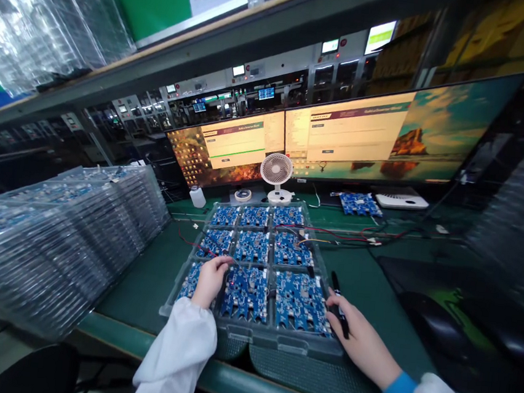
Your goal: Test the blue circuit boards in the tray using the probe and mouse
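Note:
A clear plastic tray (pixel 280 338) holds several blue circuit boards (pixel 246 292) in rows of compartments. Over the front left board, my left hand (pixel 210 281) has its thumb and fingers pinched together at the end of a thin red wire (pixel 193 242); the very tip is hidden by the fingers. A small red light glows on the front middle board beside it. At the tray's front right corner, my right hand (pixel 347 319) is closed around a black marker pen (pixel 335 285), its fingertips close to the tray's edge.
A tall stack of board-filled trays (pixel 100 236) stands on the left. Behind are two monitors (pixel 347 130), a small fan (pixel 275 176), a loose board (pixel 360 203) and a white device (pixel 401 199). Red wires (pixel 333 231) cross the tray. A mouse (pixel 432 324) lies right.

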A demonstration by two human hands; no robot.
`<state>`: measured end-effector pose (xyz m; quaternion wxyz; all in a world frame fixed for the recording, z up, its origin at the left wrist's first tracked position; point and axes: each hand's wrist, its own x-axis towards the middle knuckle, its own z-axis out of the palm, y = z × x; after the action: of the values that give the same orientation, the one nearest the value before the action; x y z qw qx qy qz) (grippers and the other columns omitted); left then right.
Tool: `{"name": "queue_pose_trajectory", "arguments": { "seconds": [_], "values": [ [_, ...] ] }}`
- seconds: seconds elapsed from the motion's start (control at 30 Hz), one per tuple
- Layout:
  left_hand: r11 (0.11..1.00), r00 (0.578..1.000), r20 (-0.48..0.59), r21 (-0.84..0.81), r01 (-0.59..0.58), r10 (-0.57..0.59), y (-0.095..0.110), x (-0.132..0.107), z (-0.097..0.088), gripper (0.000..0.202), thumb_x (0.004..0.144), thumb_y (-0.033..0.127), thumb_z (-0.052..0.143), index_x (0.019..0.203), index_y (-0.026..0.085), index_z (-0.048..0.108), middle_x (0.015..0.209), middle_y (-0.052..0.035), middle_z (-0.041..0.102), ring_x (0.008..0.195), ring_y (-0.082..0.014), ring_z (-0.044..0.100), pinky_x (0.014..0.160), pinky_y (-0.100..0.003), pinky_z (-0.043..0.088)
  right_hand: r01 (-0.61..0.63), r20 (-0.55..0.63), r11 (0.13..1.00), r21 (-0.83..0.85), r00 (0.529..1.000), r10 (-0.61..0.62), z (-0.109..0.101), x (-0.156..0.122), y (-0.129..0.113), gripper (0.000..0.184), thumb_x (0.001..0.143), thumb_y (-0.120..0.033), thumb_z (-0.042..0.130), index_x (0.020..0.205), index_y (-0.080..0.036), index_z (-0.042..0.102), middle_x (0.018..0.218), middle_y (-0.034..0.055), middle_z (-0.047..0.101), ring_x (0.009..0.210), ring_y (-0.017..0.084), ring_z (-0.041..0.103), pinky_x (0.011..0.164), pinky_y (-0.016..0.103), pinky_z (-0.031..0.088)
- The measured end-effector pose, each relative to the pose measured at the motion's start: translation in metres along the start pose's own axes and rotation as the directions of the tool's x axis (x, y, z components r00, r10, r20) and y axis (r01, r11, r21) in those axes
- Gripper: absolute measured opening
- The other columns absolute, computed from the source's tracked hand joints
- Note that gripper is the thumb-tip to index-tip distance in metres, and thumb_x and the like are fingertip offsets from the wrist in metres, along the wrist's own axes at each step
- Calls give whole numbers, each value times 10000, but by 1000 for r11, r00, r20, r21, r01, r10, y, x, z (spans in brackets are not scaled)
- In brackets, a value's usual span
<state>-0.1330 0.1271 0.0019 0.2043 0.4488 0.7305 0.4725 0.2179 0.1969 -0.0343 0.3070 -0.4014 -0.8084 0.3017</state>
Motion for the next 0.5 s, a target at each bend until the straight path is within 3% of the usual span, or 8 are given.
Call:
{"name": "queue_pose_trajectory", "arguments": {
  "seconds": [0.2, 0.5],
  "values": [
    [998, 994, -105, 49, 31, -26, -2, 10, 9, 160, 728, 167, 593, 861, 150, 681, 778, -61, 708, 730, -186, 663, 733, -312, 527, 8, 0, 1000, -1, 1000, -8, -3, 0, -3, 262, 854, -454, 404, 921, -239, 537, 1134, 118, 637, 1175, 265, 541, 948, 411, 473],
    [986, 991, -121, 163, -33, 53, -9, 10, 14, 125, 767, 201, 581, 838, 176, 680, 820, -39, 705, 797, -170, 648, 830, -318, 501, 8, -8, 1000, -3, 1000, -8, -2, -1, -3, 242, 860, -445, 415, 923, -246, 539, 1122, 99, 641, 1161, 260, 553, 943, 397, 484]
  ]
}}
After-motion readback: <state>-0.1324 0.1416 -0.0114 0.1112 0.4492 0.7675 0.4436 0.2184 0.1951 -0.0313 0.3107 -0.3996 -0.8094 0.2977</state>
